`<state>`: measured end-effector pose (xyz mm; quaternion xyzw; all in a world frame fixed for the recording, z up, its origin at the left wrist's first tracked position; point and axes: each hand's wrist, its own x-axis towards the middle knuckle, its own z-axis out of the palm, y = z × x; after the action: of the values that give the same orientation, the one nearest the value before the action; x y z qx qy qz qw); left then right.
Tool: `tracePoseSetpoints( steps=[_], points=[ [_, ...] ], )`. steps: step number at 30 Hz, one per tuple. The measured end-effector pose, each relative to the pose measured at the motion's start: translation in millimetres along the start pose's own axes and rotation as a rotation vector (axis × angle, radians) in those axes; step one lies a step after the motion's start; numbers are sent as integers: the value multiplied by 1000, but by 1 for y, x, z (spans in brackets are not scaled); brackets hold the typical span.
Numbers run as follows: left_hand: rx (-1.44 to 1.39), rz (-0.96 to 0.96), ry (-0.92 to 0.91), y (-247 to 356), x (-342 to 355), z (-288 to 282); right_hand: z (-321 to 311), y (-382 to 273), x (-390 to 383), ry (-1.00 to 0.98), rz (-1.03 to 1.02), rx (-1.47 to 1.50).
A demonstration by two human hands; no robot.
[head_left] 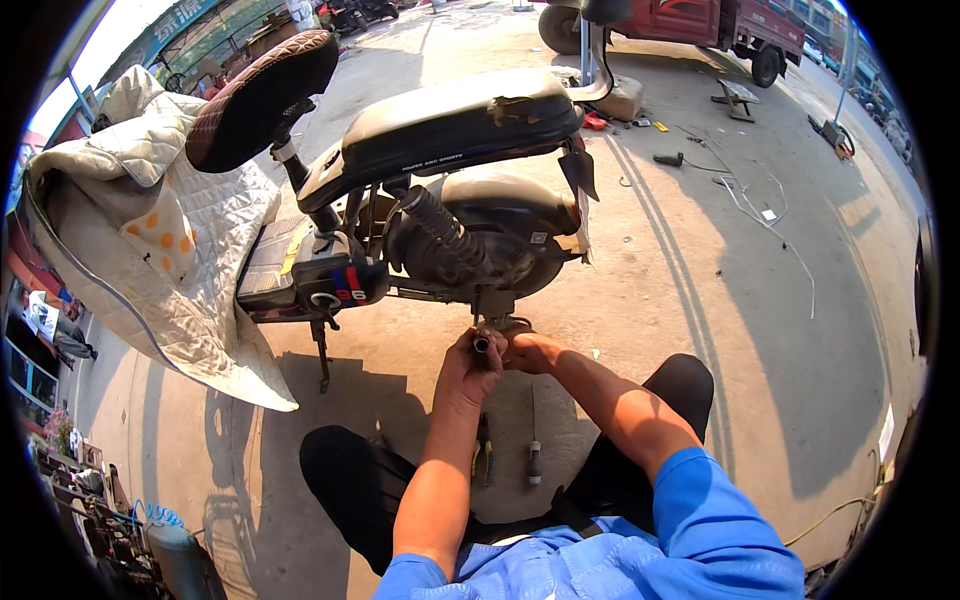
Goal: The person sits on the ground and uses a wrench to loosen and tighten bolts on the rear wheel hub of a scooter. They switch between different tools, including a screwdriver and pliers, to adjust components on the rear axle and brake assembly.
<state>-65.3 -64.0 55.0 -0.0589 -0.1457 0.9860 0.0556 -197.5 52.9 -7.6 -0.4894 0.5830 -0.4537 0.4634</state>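
The person is crouching on a wide stretch of bare concrete ground [700, 300] outdoors, lit by hard sun that is throwing sharp shadows to the left. The left hand [468, 365] is closing around a small dark tube-shaped part [482, 344] just under the rear wheel area of an electric scooter [450, 190]. The right hand [530, 350] is pressing in beside it, fingers curled against the same part; whether it is truly gripping it cannot be told.

The scooter is standing side-on right in front of the knees, its long black seat [450, 125] running above a rear fender and spring. A quilted cream cover [150, 240] is draping over its front, beside a brown saddle [260, 95].

On the ground between the person's legs, a screwdriver [534, 455] and a pair of pliers [484, 455] are lying side by side. Farther off, loose wires [770, 225] are trailing across the concrete, and a red vehicle [700, 25] is sitting at the far edge. Cluttered shelves are lining the lower left rim.
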Motion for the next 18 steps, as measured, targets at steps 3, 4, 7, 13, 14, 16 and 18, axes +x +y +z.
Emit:
tracePoseSetpoints(
  steps=[3, 4, 7, 13, 14, 16, 18],
  points=[
    [-46, 3, -50, 2, -5, -2, 15, 7, 11, -57, -91, 504],
    [-63, -5, -70, 3, -8, -2, 21, 5, 17, -77, -89, 674],
    [-160, 17, -81, 4, -11, 0, 28, 10, 29, -41, -82, 1020],
    [-76, 170, 8, 21, -28, -8, 32, -10, 43, 239, 100, 325],
    [-44, 224, 71, 26, -32, -19, 29, -21, 46, 251, 266, 432],
    [298, 460, 377, 15, -43, -32, 26, -36, 49, 253, 459, 512],
    [873, 710, 894, -10, -45, -24, 20, -45, 48, 248, 512, 452]
  ],
)
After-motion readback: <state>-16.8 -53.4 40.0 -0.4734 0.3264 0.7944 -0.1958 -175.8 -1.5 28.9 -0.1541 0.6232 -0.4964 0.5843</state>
